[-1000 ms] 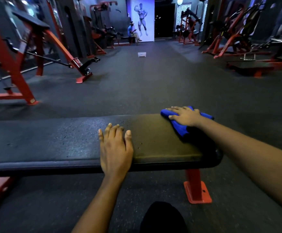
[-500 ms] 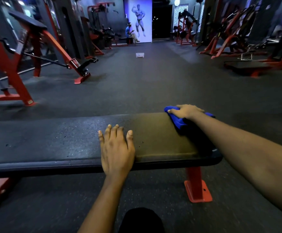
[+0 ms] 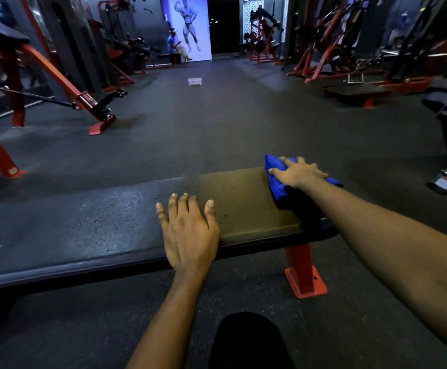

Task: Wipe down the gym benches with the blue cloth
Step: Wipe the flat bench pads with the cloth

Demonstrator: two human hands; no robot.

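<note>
Flatly, the left hand (image 3: 189, 235) rests on the counter (image 3: 97, 225), fingers straight and close together; the right hand's (image 3: 299, 173) spread fingers press the blue cloth (image 3: 277, 190) beneath them.

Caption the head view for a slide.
Right hand presses the blue cloth onto the right end of the bench; left hand rests flat on it.

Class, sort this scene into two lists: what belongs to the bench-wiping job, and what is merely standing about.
Job: blue cloth; bench; right hand pressing the cloth; left hand flat on the bench.
Standing about: small white box; red machine frame; wall poster; distant seated person.
</note>
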